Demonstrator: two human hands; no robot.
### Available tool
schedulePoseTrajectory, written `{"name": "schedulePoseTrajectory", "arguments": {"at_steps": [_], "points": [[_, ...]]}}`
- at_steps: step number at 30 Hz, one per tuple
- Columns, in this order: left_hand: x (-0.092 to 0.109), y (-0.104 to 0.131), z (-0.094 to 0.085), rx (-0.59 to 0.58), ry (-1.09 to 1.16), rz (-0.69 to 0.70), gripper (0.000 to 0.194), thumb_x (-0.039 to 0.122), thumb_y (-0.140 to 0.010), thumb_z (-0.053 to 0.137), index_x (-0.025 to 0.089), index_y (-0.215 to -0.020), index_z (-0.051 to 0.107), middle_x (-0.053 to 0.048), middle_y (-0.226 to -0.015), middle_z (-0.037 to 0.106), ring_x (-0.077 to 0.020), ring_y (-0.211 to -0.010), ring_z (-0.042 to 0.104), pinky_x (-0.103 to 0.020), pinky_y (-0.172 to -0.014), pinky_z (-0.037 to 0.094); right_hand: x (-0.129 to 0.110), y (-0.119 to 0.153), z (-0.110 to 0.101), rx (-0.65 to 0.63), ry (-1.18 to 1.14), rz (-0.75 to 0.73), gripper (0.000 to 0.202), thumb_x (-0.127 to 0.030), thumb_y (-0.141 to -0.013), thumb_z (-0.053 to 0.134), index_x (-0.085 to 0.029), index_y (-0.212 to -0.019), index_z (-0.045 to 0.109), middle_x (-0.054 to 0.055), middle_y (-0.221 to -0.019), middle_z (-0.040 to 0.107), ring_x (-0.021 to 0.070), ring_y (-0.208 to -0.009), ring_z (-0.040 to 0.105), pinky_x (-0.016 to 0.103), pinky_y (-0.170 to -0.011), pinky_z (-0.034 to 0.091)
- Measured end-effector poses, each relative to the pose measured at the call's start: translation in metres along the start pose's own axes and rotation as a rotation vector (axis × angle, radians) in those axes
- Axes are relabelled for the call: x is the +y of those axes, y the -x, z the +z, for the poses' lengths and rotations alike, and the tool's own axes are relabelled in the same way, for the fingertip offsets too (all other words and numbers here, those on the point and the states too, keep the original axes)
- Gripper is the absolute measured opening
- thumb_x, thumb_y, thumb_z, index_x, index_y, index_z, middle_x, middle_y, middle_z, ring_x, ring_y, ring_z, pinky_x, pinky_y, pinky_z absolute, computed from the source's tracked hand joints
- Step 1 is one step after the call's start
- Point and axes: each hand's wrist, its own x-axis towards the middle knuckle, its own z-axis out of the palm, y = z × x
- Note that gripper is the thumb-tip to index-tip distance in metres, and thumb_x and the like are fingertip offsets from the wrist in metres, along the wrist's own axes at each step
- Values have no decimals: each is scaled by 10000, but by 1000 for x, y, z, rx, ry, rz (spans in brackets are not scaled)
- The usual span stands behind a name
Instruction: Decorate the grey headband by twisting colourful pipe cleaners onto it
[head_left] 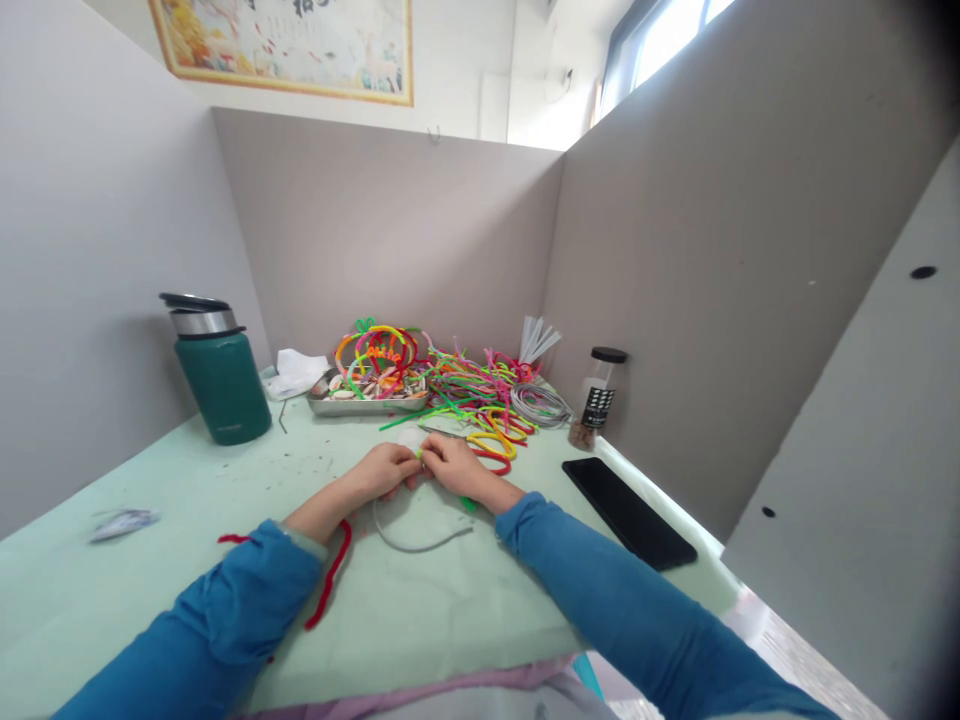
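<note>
My left hand (385, 471) and my right hand (454, 466) meet over the middle of the table, fingertips pinched together. Between them shows a small yellow-green piece of pipe cleaner (419, 454), mostly covered by the fingers. A grey cord (420, 549) curves out from below my left hand; whether it joins the piece I cannot tell. A short green pipe cleaner (468, 504) pokes out under my right hand. Close to my left forearm lies a red pipe cleaner (331, 582). Just beyond my right hand are yellow and red loops (493, 443), beside a dark thin blade-like thing.
A metal tray (367, 406) holds small pieces and pipe-cleaner hoops. Right of it lie a heap of coloured pipe cleaners (480, 380) and a grey coil (541, 406). A green bottle (223, 385) stands left; a clear jar (597, 400) and black phone (628, 512) are right. Partitions enclose the table.
</note>
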Motion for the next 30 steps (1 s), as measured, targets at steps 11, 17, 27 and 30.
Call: {"name": "schedulePoseTrajectory", "arguments": {"at_steps": [11, 17, 27, 30], "points": [[-1, 0, 0, -4, 4, 3, 318, 427, -752, 439, 154, -613, 524, 57, -335, 374, -68, -307, 328, -190, -362, 223, -1, 0, -1, -2, 11, 0, 127, -180, -801, 426, -171, -750, 543, -9, -651, 580, 107, -607, 490, 210, -568, 322], [1, 0, 0, -2, -8, 4, 309, 409, -756, 432, 153, -610, 525, 55, -331, 374, -71, -307, 332, -191, -361, 229, -1, 0, -1, -8, 8, 6, 126, -180, -802, 426, -168, -754, 542, -6, -660, 590, 109, -621, 499, 209, -577, 330], [0, -1, 0, -8, 33, -5, 320, 430, -742, 432, 150, -615, 520, 51, -374, 396, -65, -312, 335, -198, -359, 232, -1, 1, 0, -1, 4, -8, 123, -183, -807, 427, -172, -749, 535, -10, -656, 583, 106, -618, 496, 208, -576, 326], [3, 1, 0, -5, 35, -15, 328, 439, -740, 434, 151, -610, 518, 53, -366, 386, -67, -316, 335, -200, -362, 224, 1, 0, 0, 0, -1, -9, 123, -183, -807, 429, -171, -754, 539, -10, -658, 584, 106, -618, 495, 208, -575, 326]]}}
